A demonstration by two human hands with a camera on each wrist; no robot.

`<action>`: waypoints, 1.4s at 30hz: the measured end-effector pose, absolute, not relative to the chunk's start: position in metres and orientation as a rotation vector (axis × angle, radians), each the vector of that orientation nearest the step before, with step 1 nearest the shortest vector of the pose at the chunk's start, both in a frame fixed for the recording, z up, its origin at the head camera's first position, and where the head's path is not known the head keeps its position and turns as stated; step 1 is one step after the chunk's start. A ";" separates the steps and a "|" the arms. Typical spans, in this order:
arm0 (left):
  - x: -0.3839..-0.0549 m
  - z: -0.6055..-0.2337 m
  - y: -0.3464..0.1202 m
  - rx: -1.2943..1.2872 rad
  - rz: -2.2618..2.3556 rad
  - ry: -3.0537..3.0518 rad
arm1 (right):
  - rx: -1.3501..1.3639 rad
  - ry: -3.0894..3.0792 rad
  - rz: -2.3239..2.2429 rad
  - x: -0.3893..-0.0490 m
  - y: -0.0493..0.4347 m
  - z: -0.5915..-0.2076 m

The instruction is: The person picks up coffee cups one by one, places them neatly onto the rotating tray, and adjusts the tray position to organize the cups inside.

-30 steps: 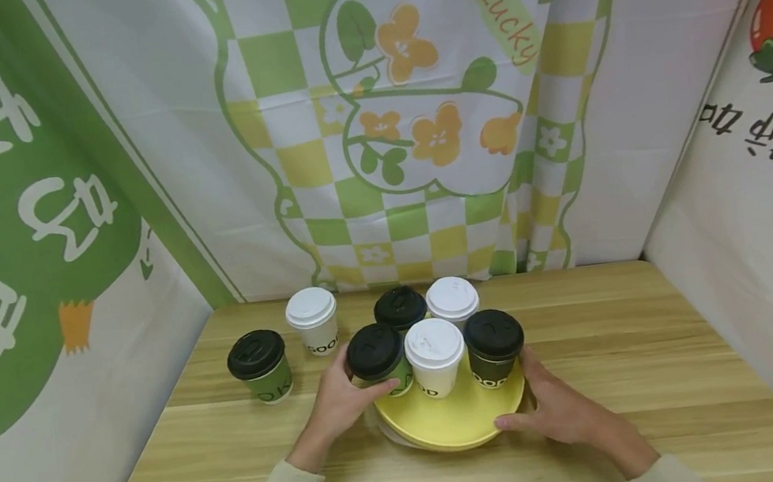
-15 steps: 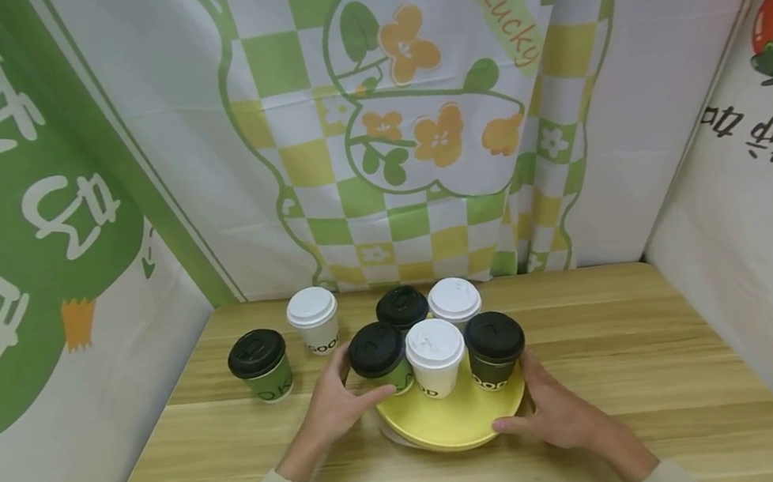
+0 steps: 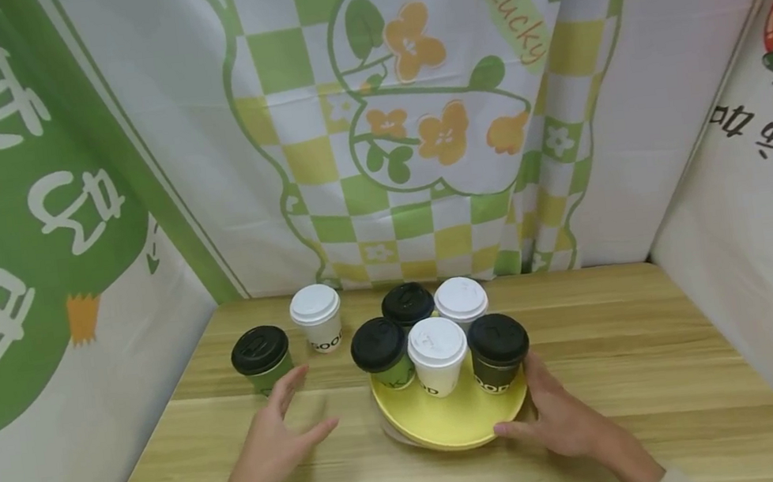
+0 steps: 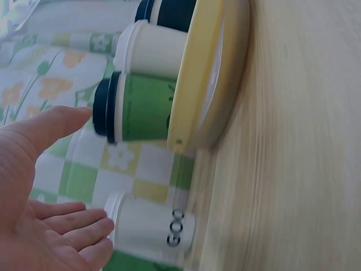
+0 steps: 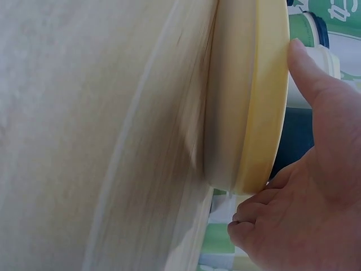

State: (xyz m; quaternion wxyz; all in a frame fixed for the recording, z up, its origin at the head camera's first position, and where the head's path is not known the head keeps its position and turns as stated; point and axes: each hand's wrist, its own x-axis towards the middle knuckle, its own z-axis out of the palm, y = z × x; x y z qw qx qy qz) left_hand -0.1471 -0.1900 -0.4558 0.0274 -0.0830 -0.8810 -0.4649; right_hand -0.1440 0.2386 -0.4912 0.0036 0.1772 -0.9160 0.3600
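Note:
My left hand (image 3: 270, 449) hovers over the table with fingers spread and holds nothing. Nearest to it is a green paper cup with a black lid (image 3: 261, 351), its lower part hidden by the fingers. My right hand (image 3: 564, 419) grips the right edge of a round yellow plate (image 3: 450, 426), thumb on the front rim. Standing on the plate are several lidded cups: in front, a green cup (image 3: 396, 375), a white cup (image 3: 438, 377) and a dark cup (image 3: 493, 376); behind, a black-lidded cup (image 3: 408, 302) and a white-lidded cup (image 3: 461, 298).
A white cup (image 3: 325, 334) with a white lid stands at the back left of the wooden table (image 3: 659, 369). Beneath the plate is a pale round base (image 5: 228, 113). Printed curtains (image 3: 428, 228) enclose the back and sides.
My left hand has left the green cup on the plate and moved left toward the black-lidded green cup on the table. The right hand stays at the plate's edge.

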 end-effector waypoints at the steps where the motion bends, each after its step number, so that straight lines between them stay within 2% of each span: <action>1: -0.144 -0.456 -0.197 -0.233 -1.418 -2.736 | 0.551 -2.883 1.126 -0.143 0.238 -0.491; 8: -0.135 -0.462 -0.245 -0.096 -1.355 -2.802 | 0.508 -2.964 1.086 -0.133 0.238 -0.484; 14: -0.151 -0.468 -0.276 -0.022 -1.393 -2.780 | 0.457 -3.101 1.043 -0.118 0.242 -0.470; 21: -0.171 -0.481 -0.287 -0.010 -1.374 -2.752 | 0.515 -3.140 1.060 -0.107 0.254 -0.451; 28: -0.192 -0.487 -0.291 0.021 -1.480 -2.723 | 0.533 -3.086 0.999 -0.132 0.266 -0.457; 35: -0.210 -0.491 -0.283 -0.094 -1.545 -2.619 | 0.606 -3.022 1.016 -0.162 0.273 -0.472; 42: -0.220 -0.493 -0.274 -0.028 -1.571 -2.601 | 0.699 -2.959 1.118 -0.180 0.273 -0.482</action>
